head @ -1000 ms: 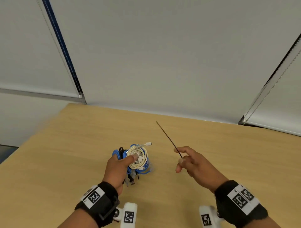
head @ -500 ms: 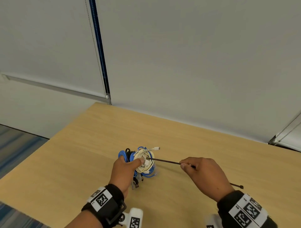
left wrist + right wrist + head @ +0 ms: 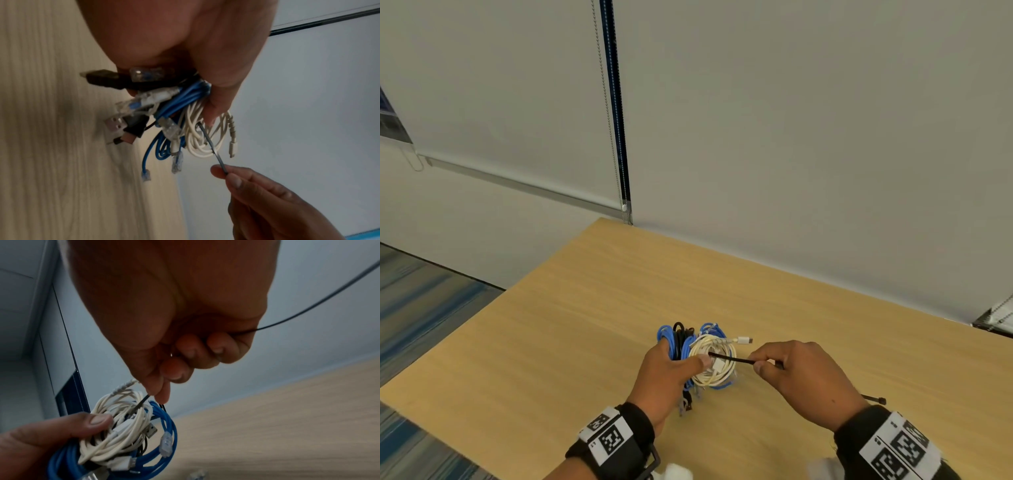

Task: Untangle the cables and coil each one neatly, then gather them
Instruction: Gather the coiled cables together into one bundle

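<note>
Centrally, hands (image 3: 667, 373) grip cables (image 3: 714, 363) mid-table (image 3: 585, 325).

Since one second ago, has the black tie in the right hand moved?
Yes. The tie swung down from pointing up toward the wall; its tip now enters the white coil held by the left hand.

Blue, cream, seemingly black cables (image 3: 702, 356)

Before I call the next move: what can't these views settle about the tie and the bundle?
- Thin black cable tie: its tip vanishes among white coiled cable loops; how far through is unclear.
- Tie's middle: hidden inside right hand.
- Black cable: mostly behind left hand and blue cable.
</note>
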Demonstrator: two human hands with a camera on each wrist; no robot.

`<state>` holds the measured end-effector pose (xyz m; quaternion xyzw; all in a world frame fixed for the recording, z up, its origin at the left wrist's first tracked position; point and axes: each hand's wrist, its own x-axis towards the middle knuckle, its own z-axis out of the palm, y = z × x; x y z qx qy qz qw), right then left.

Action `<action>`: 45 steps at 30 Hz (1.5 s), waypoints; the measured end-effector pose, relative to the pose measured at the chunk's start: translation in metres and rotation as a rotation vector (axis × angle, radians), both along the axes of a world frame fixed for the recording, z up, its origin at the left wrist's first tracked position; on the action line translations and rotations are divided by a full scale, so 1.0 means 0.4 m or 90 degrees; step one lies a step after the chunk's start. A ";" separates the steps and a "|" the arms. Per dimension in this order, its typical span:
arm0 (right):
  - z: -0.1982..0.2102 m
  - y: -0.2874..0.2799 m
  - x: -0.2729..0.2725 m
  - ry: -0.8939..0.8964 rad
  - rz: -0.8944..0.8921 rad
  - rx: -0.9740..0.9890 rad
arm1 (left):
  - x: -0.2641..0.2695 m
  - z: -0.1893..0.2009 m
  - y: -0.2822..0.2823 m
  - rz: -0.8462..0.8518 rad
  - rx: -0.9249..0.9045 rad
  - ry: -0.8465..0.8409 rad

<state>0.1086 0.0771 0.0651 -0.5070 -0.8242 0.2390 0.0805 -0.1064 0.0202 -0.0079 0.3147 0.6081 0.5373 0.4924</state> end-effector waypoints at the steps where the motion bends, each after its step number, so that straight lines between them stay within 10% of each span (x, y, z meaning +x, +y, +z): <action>1: -0.001 0.001 -0.001 -0.002 0.001 -0.002 | 0.005 0.009 -0.003 -0.011 0.008 0.002; 29: -0.080 -0.025 -0.002 0.012 0.000 -0.161 | 0.029 0.027 -0.021 -0.156 -0.082 -0.030; 45: -0.097 -0.072 -0.007 0.138 -0.004 -0.397 | -0.008 0.001 0.001 -0.036 -0.037 0.202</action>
